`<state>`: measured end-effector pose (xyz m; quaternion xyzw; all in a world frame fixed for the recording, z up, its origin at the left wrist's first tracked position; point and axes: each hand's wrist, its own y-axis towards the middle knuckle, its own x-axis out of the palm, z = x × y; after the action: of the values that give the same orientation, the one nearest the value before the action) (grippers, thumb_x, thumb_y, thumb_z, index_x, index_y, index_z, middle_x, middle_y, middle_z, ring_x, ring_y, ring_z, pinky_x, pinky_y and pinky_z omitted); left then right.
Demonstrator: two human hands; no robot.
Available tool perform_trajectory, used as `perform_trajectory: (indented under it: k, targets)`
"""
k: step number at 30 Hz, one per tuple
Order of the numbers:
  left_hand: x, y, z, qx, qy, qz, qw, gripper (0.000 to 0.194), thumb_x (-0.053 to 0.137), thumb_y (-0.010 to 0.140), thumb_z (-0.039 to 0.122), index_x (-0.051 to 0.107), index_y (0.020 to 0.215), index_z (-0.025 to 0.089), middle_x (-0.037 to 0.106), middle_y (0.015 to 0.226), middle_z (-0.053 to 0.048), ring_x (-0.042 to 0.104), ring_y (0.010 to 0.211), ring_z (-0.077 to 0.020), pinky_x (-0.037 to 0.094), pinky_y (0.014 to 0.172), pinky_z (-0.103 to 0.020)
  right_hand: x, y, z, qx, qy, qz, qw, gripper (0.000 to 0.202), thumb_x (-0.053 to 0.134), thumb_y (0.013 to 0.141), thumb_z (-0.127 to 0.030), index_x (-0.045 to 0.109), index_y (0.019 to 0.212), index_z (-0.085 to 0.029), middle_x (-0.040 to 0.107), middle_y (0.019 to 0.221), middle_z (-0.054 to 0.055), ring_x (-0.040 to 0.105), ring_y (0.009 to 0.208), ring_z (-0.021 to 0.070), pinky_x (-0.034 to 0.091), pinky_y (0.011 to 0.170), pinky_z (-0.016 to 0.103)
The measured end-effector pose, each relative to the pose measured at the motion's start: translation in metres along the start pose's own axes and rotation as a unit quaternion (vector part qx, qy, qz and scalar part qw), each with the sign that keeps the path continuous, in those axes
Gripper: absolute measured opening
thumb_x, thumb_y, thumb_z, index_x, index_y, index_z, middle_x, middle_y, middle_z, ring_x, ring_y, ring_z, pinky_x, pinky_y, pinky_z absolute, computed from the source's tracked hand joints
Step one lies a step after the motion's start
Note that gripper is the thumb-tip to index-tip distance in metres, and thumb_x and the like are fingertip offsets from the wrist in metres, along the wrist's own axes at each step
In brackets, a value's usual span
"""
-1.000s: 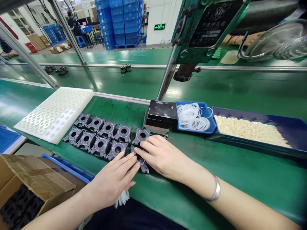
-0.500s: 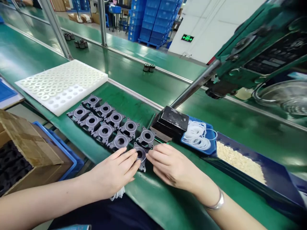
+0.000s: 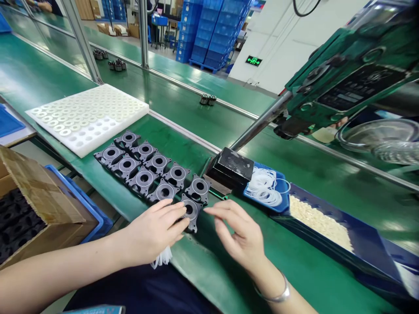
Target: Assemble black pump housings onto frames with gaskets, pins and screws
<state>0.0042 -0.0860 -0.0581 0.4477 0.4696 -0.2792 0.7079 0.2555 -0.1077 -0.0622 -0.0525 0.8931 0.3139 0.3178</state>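
Two rows of black star-shaped housings (image 3: 144, 178), each with a round bore and a pale ring line around it, lie on the green bench. My left hand (image 3: 160, 224) rests its fingertips on the left side of the nearest housing (image 3: 190, 210). A bunch of thin white rings (image 3: 163, 258) hangs from beneath that palm; the fingers gripping it are hidden. Just right of the same housing, my right hand (image 3: 240, 231) is lifted off it, thumb and fingers apart, holding nothing visible. Another housing (image 3: 198, 186) sits directly behind the nearest one.
A black metal block (image 3: 231, 165) stands under a green press (image 3: 353, 83). Beside it are a blue tray (image 3: 284, 205) of white rings and a dark-blue bin (image 3: 369, 240) of cream-coloured pieces. A white foam tray (image 3: 114, 126) holds washers; a cardboard box (image 3: 49, 196) stands left.
My right hand has drawn away from the nearest housing, rightward and down, and its fingers have spread. My left hand stays at the housing, shifted slightly left. The view has tilted a little.
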Motion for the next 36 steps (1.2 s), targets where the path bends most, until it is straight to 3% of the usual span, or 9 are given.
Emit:
perform_trajectory:
  k: [3, 6, 9, 14, 22, 27, 30, 33, 36]
  targets:
    - [-0.020, 0.007, -0.008, -0.065, -0.079, 0.053, 0.993, 0.024, 0.043, 0.104, 0.018, 0.063, 0.117, 0.014, 0.072, 0.110, -0.009, 0.069, 0.105, -0.0180, 0.054, 0.100, -0.035, -0.009, -0.001, -0.006, 0.073, 0.022, 0.039, 0.996, 0.023, 0.052, 0.096, -0.011, 0.064, 0.112, -0.021, 0.064, 0.090, 0.006, 0.062, 0.083, 0.0182, 0.050, 0.074, 0.032]
    - [-0.031, 0.017, -0.009, -0.135, -0.106, 0.045, 0.984, 0.022, 0.044, 0.104, 0.023, 0.062, 0.116, 0.017, 0.073, 0.099, -0.005, 0.072, 0.089, -0.0159, 0.059, 0.078, -0.026, -0.009, -0.004, -0.022, 0.111, 0.119, -0.063, 0.985, 0.018, 0.055, 0.099, -0.023, 0.062, 0.114, -0.022, 0.065, 0.085, 0.003, 0.061, 0.076, 0.0159, 0.050, 0.070, 0.028]
    - [-0.025, 0.031, -0.005, -0.140, -0.085, 0.007, 0.987, 0.021, 0.047, 0.103, 0.026, 0.060, 0.119, 0.018, 0.074, 0.093, -0.004, 0.073, 0.080, -0.0165, 0.058, 0.072, -0.025, 0.002, -0.007, -0.041, 0.140, 0.211, -0.162, 0.954, 0.032, 0.065, 0.094, -0.041, 0.060, 0.118, -0.021, 0.063, 0.082, 0.001, 0.057, 0.068, 0.0134, 0.047, 0.064, 0.025]
    - [-0.005, 0.064, 0.004, -0.107, -0.043, -0.017, 0.993, 0.017, 0.049, 0.101, 0.021, 0.060, 0.113, 0.016, 0.074, 0.081, -0.004, 0.073, 0.069, -0.0185, 0.054, 0.058, -0.025, 0.020, -0.006, -0.046, 0.242, 0.244, -0.115, 0.932, 0.042, 0.070, 0.087, -0.055, 0.054, 0.073, -0.018, 0.044, 0.063, -0.005, 0.037, 0.058, 0.0092, 0.030, 0.054, 0.024]
    - [0.000, 0.085, 0.008, -0.104, -0.102, -0.098, 0.984, 0.042, 0.053, 0.085, 0.005, 0.060, 0.124, 0.017, 0.077, 0.102, -0.007, 0.076, 0.087, -0.0225, 0.061, 0.072, -0.031, 0.008, -0.020, -0.023, 0.393, 0.457, -0.035, 0.797, 0.050, 0.079, 0.074, -0.062, 0.060, 0.079, -0.017, 0.039, 0.057, -0.009, 0.026, 0.048, 0.0054, 0.019, 0.045, 0.023]
    - [-0.002, 0.082, 0.017, -0.083, -0.142, -0.039, 0.986, 0.045, 0.051, 0.096, 0.021, 0.047, 0.141, 0.019, 0.066, 0.132, -0.011, 0.069, 0.114, -0.0235, 0.061, 0.091, -0.035, -0.010, -0.026, -0.014, 0.394, 0.478, -0.013, 0.785, 0.047, 0.080, 0.076, -0.058, 0.061, 0.081, -0.016, 0.044, 0.060, -0.007, 0.029, 0.047, 0.0049, 0.025, 0.045, 0.021]
    - [-0.006, 0.077, 0.017, -0.081, -0.135, 0.003, 0.987, 0.056, 0.055, 0.097, 0.031, 0.037, 0.149, 0.020, 0.055, 0.145, -0.012, 0.062, 0.125, -0.0244, 0.060, 0.097, -0.035, -0.040, -0.021, 0.007, 0.371, 0.356, 0.044, 0.856, 0.044, 0.071, 0.084, -0.059, 0.059, 0.081, -0.016, 0.042, 0.057, -0.007, 0.033, 0.047, 0.0069, 0.028, 0.046, 0.022]
    - [-0.006, 0.067, 0.013, -0.066, -0.089, 0.030, 0.993, 0.052, 0.053, 0.099, 0.029, 0.039, 0.149, 0.020, 0.049, 0.149, -0.013, 0.055, 0.133, -0.0255, 0.054, 0.107, -0.039, -0.077, -0.009, 0.042, 0.296, -0.052, 0.081, 0.950, 0.043, 0.050, 0.099, -0.051, 0.051, 0.070, -0.019, 0.046, 0.057, -0.003, 0.042, 0.052, 0.0112, 0.032, 0.051, 0.025]
    - [-0.002, 0.050, 0.008, -0.044, -0.056, 0.060, 0.996, 0.052, 0.053, 0.098, 0.019, 0.040, 0.148, 0.017, 0.049, 0.148, -0.016, 0.049, 0.138, -0.0257, 0.048, 0.113, -0.041, -0.100, 0.004, 0.076, 0.241, -0.335, 0.050, 0.910, 0.034, 0.045, 0.101, -0.033, 0.051, 0.070, -0.019, 0.055, 0.066, 0.004, 0.050, 0.061, 0.0161, 0.034, 0.058, 0.029]
